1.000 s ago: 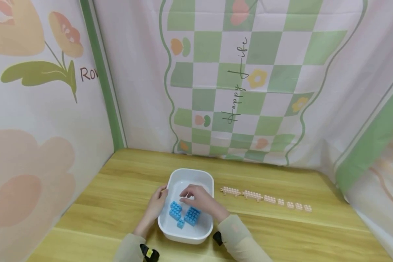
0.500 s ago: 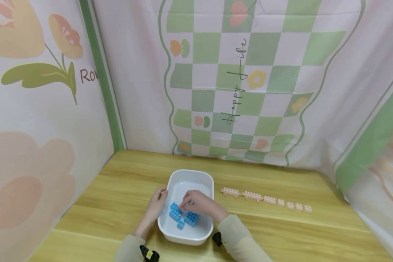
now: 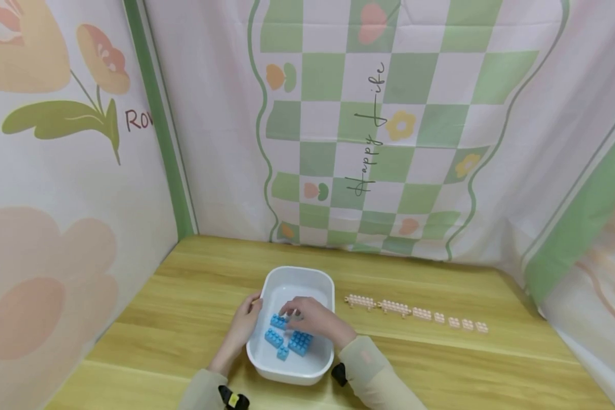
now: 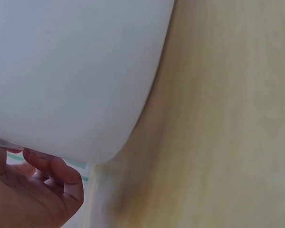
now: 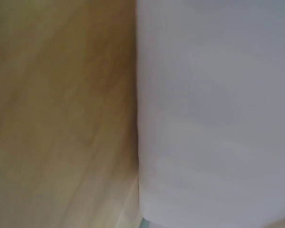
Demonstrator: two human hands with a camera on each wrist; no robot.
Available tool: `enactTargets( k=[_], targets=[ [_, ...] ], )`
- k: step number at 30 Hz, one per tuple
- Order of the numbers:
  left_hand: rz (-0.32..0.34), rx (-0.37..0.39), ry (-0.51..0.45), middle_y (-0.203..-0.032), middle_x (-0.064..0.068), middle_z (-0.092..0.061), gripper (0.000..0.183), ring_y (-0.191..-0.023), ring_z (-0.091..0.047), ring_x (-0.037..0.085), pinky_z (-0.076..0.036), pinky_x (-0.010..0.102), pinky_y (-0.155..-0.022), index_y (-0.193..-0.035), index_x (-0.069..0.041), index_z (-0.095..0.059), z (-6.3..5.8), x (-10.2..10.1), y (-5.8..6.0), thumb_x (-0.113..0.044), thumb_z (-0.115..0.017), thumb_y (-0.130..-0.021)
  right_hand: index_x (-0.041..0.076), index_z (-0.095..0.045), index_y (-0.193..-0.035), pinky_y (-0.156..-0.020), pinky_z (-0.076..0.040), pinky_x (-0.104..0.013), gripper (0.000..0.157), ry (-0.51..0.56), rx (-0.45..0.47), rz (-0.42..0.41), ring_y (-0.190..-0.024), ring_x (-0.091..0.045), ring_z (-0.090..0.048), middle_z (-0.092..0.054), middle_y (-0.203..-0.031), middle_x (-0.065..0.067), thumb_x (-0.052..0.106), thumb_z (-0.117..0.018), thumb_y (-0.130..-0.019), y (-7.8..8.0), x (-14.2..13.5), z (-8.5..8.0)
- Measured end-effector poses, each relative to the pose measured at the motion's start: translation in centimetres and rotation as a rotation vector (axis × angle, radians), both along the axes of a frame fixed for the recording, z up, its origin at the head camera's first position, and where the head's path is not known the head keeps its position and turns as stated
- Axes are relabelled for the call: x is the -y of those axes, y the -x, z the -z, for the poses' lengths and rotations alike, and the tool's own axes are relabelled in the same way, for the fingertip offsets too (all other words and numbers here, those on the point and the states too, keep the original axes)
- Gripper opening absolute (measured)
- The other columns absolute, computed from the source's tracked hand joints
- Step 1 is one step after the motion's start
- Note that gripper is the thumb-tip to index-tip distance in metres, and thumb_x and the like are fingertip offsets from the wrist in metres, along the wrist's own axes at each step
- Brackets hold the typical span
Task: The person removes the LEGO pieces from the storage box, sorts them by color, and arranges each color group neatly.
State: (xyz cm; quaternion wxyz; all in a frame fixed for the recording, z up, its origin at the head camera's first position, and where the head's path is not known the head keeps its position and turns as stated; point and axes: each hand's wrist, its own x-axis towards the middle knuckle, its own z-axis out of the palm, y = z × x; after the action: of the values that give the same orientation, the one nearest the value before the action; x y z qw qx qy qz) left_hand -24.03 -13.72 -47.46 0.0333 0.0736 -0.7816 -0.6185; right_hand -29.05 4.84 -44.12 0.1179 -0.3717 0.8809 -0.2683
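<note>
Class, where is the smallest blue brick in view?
In the head view, the smallest blue brick lies inside the white tray, just left of the large blue block.

The right hand point(image 3: 312, 317) is partly covering the blue building bricks point(image 3: 300, 344); the left wrist view's corner is cutting off the left hand point(image 4: 40, 194); the white tub point(image 5: 213, 114) is blurring beside the right wrist.

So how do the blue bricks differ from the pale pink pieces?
The blue bricks lie inside the white tray, while the pink pieces lie on the table beside it. The blue bricks form a loose cluster; the pink pieces run in a row. Both have studded tops.
</note>
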Motion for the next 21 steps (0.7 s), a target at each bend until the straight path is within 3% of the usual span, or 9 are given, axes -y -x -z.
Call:
enactTargets(
  k=[8,13,21],
  targets=[
    [-0.001,-0.007,0.005,-0.105,0.018,-0.059,0.045,-0.086,-0.060,0.021,-0.053,0.032,-0.071,-0.137,-0.003,-0.043,0.18,-0.02,0.07,-0.029,-0.039,-0.100,0.016,-0.074,-0.097,-0.083,-0.049,-0.027,0.014,-0.007,-0.004,-0.016,-0.093,-0.015,-0.062,-0.069,-0.096,0.001,0.020,-0.068,-0.085,-0.06,0.00,0.09],
    [-0.004,-0.014,0.001,-0.103,0.018,-0.060,0.045,-0.084,-0.060,0.021,-0.053,0.032,-0.070,-0.137,-0.002,-0.044,0.05,-0.04,0.02,-0.028,-0.039,-0.100,0.017,-0.071,-0.088,-0.083,-0.049,-0.026,0.007,-0.020,0.018,0.007,-0.089,-0.009,-0.062,-0.069,-0.091,0.005,0.020,-0.072,-0.081,-0.05,0.05,0.04],
    [0.001,-0.001,-0.003,-0.105,0.018,-0.060,0.046,-0.085,-0.061,0.021,-0.053,0.032,-0.071,-0.138,-0.004,-0.042,0.00,-0.03,-0.01,-0.029,-0.039,-0.100,0.018,-0.064,-0.087,-0.073,-0.048,-0.023,0.019,-0.052,0.042,0.092,-0.077,-0.005,-0.054,-0.061,-0.083,0.009,0.023,-0.077,-0.076,0.01,0.20,0.14]
  ],
)
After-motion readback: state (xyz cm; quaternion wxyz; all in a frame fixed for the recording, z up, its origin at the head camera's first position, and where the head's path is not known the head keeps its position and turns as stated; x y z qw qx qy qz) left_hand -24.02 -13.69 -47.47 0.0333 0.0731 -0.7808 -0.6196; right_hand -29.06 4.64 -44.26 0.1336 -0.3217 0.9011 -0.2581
